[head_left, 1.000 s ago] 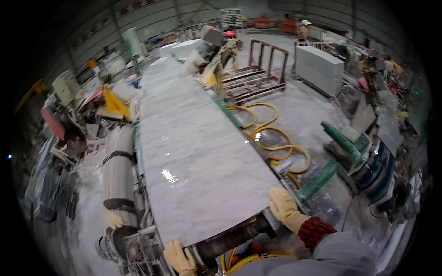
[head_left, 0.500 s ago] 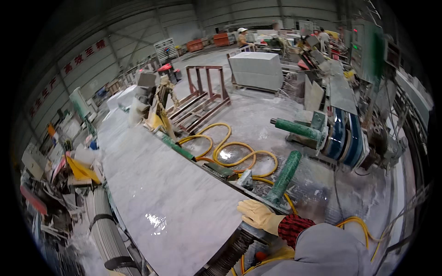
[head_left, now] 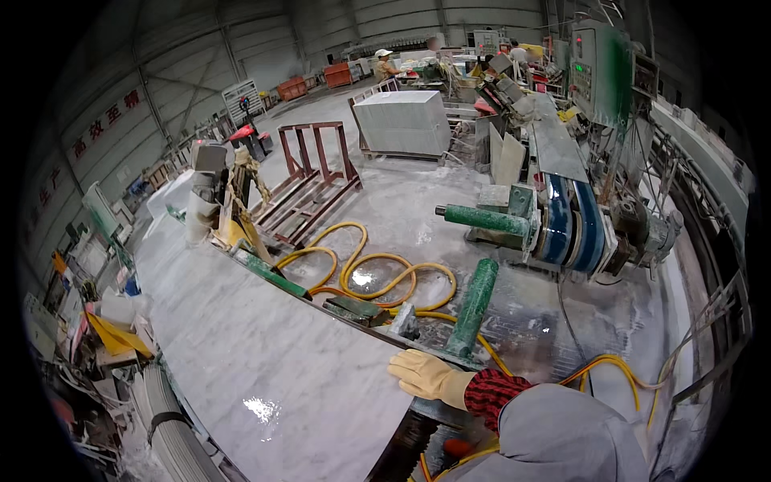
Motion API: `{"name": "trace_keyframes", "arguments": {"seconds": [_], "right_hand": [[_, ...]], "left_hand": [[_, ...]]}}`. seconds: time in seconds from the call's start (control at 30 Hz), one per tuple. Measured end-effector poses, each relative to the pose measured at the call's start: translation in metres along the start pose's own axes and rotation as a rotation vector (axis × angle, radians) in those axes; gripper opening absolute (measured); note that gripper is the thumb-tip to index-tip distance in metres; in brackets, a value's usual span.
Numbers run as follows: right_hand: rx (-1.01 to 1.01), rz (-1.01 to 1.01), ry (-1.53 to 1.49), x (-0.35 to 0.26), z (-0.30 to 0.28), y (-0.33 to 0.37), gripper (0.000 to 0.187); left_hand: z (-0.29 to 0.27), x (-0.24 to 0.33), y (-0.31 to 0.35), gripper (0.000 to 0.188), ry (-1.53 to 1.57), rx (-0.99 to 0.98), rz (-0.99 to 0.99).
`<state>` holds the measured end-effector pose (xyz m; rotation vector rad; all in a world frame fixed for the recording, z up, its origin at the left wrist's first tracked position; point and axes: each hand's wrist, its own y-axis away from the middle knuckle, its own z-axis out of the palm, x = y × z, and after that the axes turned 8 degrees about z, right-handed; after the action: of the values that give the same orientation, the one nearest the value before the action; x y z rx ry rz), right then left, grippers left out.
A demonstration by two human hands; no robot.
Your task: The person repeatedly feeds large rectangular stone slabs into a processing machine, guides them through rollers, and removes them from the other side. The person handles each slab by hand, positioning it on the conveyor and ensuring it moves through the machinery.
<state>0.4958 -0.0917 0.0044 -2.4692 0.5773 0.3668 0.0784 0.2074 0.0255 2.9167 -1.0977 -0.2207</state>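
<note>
Slab (head_left: 265, 337) extending leftward from beneath right hand (head_left: 430, 376).

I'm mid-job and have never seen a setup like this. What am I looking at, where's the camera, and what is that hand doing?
There is no robot: a person works with their own two hands. You look down from a camera worn on their head; its fisheye lens bends straight edges.

The right hand, gloved in pale yellow, lies flat at the near right corner of a pale slab, gripping nothing that I can see. The left hand is out of view. The slab is faintly veined and reflects a bright patch of light. Beyond its right edge, a yellow hose lies in loops, near a green cylinder and blue belts.
</note>
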Motion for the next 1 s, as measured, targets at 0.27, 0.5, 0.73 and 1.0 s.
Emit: {"name": "trace_keyframes", "arguments": {"seconds": [0.27,0.5,0.73,1.0], "right_hand": [[-0.081,0.011,-0.026,-0.017,-0.025,-0.015,0.043],[-0.058,0.002,-0.01,-0.018,-0.024,-0.014,0.042],[0.001,-0.015,-0.029,-0.019,-0.022,-0.009,0.042],[-0.03,0.0,-0.03,-0.018,-0.024,-0.008,0.04]], "left_hand": [[-0.03,0.011,-0.011,0.066,-0.035,-0.086,-0.033],[-0.02,0.002,-0.007,0.062,-0.014,-0.012,-0.007],[-0.013,-0.001,0.0,0.058,0.019,0.083,-0.002],[-0.018,0.001,0.001,0.056,0.09,0.101,-0.011]]}}
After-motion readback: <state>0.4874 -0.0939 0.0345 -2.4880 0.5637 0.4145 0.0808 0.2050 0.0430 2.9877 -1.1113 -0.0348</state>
